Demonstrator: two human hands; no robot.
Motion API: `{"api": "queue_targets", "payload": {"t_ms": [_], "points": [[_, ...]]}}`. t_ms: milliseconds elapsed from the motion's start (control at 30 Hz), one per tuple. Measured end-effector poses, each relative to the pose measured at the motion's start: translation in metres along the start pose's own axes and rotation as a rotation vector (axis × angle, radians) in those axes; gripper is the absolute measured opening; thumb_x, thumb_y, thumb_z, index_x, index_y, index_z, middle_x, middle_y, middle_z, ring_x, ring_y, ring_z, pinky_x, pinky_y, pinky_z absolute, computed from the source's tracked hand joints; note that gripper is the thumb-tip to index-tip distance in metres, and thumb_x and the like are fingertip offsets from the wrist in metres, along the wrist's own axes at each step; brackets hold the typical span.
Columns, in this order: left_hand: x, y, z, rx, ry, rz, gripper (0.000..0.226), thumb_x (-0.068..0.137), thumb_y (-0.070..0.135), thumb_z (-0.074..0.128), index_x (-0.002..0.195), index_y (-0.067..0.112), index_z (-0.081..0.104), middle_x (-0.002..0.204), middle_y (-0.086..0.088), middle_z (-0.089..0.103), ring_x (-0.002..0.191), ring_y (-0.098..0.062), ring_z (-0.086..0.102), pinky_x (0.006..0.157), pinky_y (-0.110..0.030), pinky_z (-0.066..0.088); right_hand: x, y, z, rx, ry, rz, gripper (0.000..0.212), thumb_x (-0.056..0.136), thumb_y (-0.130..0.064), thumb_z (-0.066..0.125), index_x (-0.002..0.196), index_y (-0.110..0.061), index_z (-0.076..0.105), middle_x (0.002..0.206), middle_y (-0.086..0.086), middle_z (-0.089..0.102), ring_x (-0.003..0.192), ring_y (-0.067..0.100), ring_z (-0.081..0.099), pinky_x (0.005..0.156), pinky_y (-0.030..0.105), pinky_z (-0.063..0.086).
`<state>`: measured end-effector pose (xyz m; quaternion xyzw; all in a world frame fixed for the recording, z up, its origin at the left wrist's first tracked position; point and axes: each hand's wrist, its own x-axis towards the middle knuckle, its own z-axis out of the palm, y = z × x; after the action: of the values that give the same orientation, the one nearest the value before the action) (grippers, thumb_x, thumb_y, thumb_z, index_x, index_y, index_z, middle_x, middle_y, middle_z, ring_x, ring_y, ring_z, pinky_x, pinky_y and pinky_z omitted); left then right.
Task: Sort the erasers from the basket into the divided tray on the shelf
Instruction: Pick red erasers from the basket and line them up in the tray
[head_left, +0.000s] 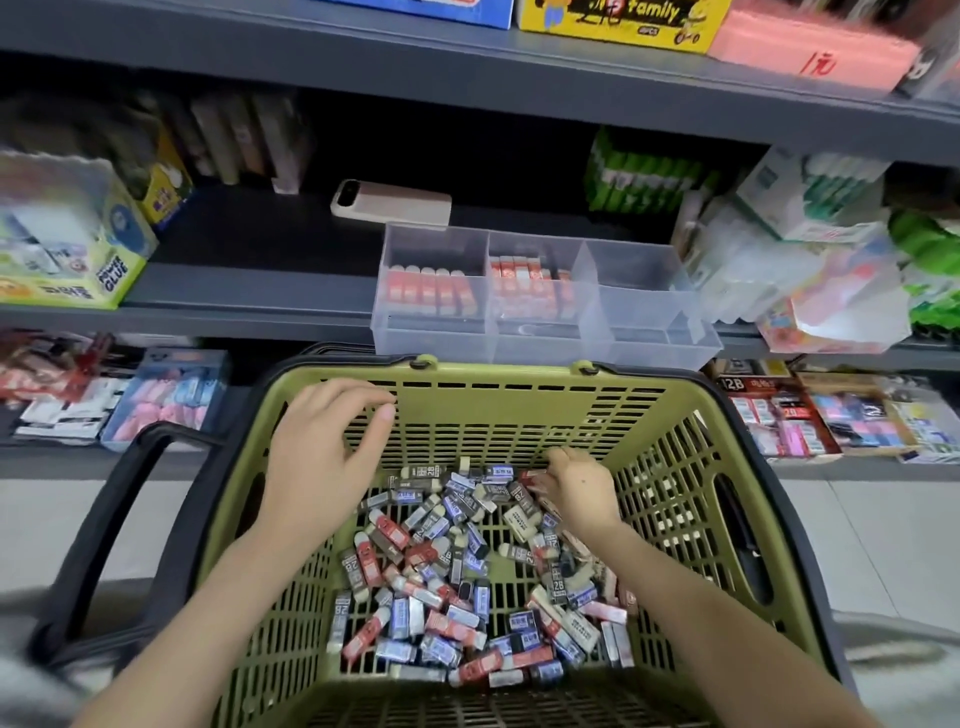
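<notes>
- Red paper sleeve of one eraser (531, 477) pokes out from the curled fingers of the right hand (576, 491), which grips it low in the pile, toward the far wall.
- Above the far left corner hovers the left hand (322, 452), palm down, fingers loosely bent and thumb apart, holding nothing.
- Both bare forearms reach in from the near edge.
- Under the hands, loose erasers (441, 577) lie in a jumble in red, blue and dark grey sleeves, many printed "2B".
- They fill the floor of the basket (519, 415), olive-green slotted plastic with a black rim and black handles.
- Just beyond it, the divided tray (649, 312) of clear plastic stands at the front of the grey shelf (260, 291), with three compartments side by side.
- Its left compartment holds a row of red-and-white erasers standing on end; the middle one holds a tighter pack of red ones.
- Behind the tray a pale phone (392, 202) lies flat on the shelf.
- Far left on the same shelf stands a yellow-green glue box (67, 249).
</notes>
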<state>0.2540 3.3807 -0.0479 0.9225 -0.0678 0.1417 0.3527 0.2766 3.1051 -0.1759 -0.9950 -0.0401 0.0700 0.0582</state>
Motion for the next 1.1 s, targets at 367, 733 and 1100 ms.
{"api": "queue_targets", "payload": {"t_ms": [367, 733, 1100], "points": [[-0.014, 0.018, 0.01, -0.628, -0.684, -0.835, 0.039, 0.092, 0.043, 0.048, 0.127, 0.026, 0.045, 0.127, -0.01, 0.056, 0.112, -0.024, 0.057, 0.099, -0.041, 0.046, -0.039, -0.068, -0.062, 1.068, 0.061, 0.187, 0.015, 0.08, -0.021, 0.072, 0.092, -0.019, 0.063, 0.079, -0.004, 0.07, 0.068, 0.012, 0.064, 0.06, 0.023, 0.054], [-0.005, 0.004, 0.001, -0.794, -0.147, -0.978, 0.03, 0.096, -0.004, 0.041, 0.116, 0.017, 0.049, 0.079, -0.009, 0.059, 0.064, -0.018, 0.057, 0.053, -0.027, 0.039, -0.042, -0.098, 0.015, -0.009, -0.274, -0.506, 0.072, 0.077, -0.065, 0.056, 0.135, -0.023, 0.047, 0.128, 0.003, 0.052, 0.114, 0.02, 0.047, 0.093, 0.032, 0.039], [-0.009, -0.005, 0.01, -0.872, -0.281, -1.236, 0.009, 0.093, 0.006, 0.052, 0.098, 0.009, 0.059, 0.068, -0.001, 0.058, 0.054, -0.011, 0.053, 0.05, -0.023, 0.042, -0.047, -0.092, 0.033, 0.321, -0.289, -0.397, 0.034, 0.088, -0.024, 0.06, 0.121, -0.015, 0.06, 0.102, 0.006, 0.065, 0.092, 0.016, 0.058, 0.083, 0.026, 0.047]]}}
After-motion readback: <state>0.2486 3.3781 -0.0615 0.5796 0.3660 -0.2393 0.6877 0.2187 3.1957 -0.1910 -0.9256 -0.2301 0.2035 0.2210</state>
